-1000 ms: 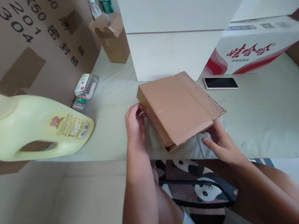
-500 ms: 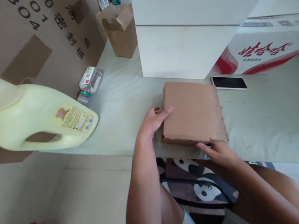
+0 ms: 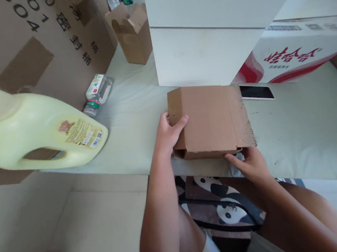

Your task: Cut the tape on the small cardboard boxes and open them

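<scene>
A brown cardboard box is held between both hands, over the pale green cloth. My left hand grips its left side, thumb on top and the other fingers partly hidden behind the side panel, which now faces up toward me. At the lower right corner my right hand has its thumb along the front edge and its fingers under the box, out of sight. The right flap has a rough, torn edge. Whether the box holds anything cannot be seen.
A phone lies behind the box. White cartons stand at the back. On the left are a yellow jug, a small bottle on its side and a large carton. A small carton holds bottles.
The box has tilted to the right, its left side coming up so that the left panel shows. My left hand has moved slightly left and up with it; my right hand has risen a little.
</scene>
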`<state>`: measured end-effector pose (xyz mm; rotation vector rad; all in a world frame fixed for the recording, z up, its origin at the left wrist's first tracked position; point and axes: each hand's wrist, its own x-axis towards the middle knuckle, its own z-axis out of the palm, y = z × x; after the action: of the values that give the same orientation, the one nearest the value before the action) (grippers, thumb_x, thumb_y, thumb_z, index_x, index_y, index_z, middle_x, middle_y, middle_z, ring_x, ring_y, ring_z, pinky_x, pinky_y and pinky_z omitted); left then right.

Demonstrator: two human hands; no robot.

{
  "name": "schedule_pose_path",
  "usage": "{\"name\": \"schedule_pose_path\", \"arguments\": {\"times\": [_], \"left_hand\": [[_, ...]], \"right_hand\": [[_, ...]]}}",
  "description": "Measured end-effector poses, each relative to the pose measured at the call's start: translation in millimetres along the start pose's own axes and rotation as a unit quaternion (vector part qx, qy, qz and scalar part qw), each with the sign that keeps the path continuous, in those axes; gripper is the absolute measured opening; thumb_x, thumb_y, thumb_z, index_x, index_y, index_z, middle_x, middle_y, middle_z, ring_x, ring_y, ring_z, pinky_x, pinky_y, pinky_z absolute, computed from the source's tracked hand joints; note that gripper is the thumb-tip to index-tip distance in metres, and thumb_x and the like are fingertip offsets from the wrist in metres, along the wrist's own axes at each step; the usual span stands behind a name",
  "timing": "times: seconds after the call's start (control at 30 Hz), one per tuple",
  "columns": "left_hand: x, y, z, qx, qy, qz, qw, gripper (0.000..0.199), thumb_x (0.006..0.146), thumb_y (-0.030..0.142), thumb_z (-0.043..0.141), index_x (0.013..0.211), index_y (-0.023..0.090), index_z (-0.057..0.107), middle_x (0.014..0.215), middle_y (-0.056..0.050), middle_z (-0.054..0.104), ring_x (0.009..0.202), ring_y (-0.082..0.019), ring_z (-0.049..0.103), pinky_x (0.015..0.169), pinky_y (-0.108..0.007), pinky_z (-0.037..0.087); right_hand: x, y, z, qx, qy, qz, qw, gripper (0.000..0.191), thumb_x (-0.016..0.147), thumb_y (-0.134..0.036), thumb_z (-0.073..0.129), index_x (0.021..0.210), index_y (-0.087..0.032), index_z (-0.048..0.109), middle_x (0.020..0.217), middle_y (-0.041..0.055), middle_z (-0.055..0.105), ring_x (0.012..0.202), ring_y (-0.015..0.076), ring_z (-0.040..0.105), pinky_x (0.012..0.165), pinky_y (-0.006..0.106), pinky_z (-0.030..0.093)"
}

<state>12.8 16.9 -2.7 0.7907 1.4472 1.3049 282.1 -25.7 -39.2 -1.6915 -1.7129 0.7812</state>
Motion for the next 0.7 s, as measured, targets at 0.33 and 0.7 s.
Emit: {"name": "schedule_pose_path", "arguments": {"times": [0.33, 0.7], "left_hand": [[-8.6, 3.0, -5.5, -0.133, -0.293, -0.085, 0.943, 0.083, 0.086, 0.072, 0.057, 0.158, 0.04, 0.034, 0.112, -0.007, 0.075, 0.093, -0.028, 0.071, 0.076, -0.038, 0.055], [-4.0, -0.5, -2.9, -0.005, -0.172, 0.034, 0.984, 0.029, 0.073, 0.028, 0.075, 0.101, 0.022, 0.075, 0.079, -0.004, 0.072, 0.089, -0.025, 0.07, 0.087, -0.04, 0.056]], "right_hand": [[2.4, 3.4, -7.9, 0.195, 0.125, 0.089, 0.969, 0.035, 0.071, -0.05, 0.075, 0.085, -0.022, 0.06, 0.081, 0.0003, 0.066, 0.08, 0.0193, 0.061, 0.075, 0.033, 0.049], [6.3, -22.6, -8.7, 0.421, 0.225, 0.136, 0.868, 0.029, 0.06, -0.042, 0.08, 0.075, -0.022, 0.064, 0.077, -0.0012, 0.067, 0.076, 0.0156, 0.064, 0.071, 0.027, 0.056]]}}
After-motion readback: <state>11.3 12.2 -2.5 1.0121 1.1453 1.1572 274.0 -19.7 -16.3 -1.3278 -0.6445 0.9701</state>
